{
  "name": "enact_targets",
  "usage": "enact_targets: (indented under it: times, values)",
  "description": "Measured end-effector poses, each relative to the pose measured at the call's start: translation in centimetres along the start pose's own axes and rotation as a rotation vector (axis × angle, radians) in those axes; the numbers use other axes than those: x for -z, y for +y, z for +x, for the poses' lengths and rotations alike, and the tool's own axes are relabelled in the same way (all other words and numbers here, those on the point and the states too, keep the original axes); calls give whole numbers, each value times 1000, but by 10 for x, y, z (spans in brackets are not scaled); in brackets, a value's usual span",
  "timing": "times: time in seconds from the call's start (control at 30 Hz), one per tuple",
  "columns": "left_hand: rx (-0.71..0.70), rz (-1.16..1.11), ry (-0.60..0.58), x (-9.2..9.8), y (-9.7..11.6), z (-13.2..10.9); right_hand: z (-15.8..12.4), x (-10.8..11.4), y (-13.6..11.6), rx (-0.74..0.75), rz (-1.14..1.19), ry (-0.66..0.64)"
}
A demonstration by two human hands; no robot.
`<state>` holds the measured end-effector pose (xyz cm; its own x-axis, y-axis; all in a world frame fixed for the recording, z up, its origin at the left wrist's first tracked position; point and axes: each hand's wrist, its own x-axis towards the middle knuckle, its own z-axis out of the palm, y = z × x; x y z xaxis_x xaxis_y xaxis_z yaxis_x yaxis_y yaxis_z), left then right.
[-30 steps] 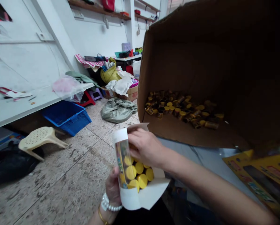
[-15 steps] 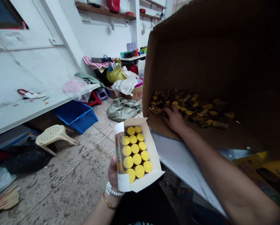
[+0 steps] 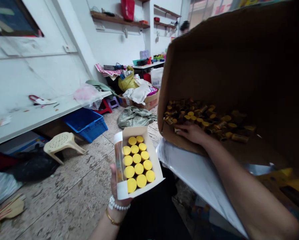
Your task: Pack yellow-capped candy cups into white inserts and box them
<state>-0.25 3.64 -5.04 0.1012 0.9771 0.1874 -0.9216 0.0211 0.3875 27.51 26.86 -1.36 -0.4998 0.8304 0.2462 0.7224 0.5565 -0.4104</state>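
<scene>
My left hand (image 3: 113, 184) is wrapped round a small white carton (image 3: 156, 163) with a clear window on its left side. Rows of small tubes with yellow caps (image 3: 139, 169) stand upright in it, caps facing me, and its top is open. Inside a large cardboard box (image 3: 165, 83) lying with its opening toward me, my right hand (image 3: 194, 134) is low at the left front edge. Its fingers close on a small tube (image 3: 176, 130), mostly hidden under them. A loose heap of yellow-capped tubes (image 3: 211, 116) lies just behind that hand.
The big box rests on a marbled white table (image 3: 179, 163). Beyond it on the floor are a grey-green sack (image 3: 135, 116), a blue crate (image 3: 88, 123) and a cream stool (image 3: 64, 141). A white bench (image 3: 39, 115) runs along the left wall. Another person's head shows at the back.
My right hand has drawn back from the heap toward the front edge of the big box. The carton in my left hand sits slightly further left in view; the camera has turned a little.
</scene>
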Motion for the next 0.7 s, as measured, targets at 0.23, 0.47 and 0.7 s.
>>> enact_targets:
  times: [0.23, 0.47, 0.7]
  values:
    - [-70, 16, 39, 4, -2, 3, -9, 24, -79, 20, 542, 48]
    - [231, -40, -99, -10, -26, 2, -30, 3, -158, 274, 566, 209]
    - [299, -79, -89, -17, -39, -3, -32, -2, -164, 566, 382, 138]
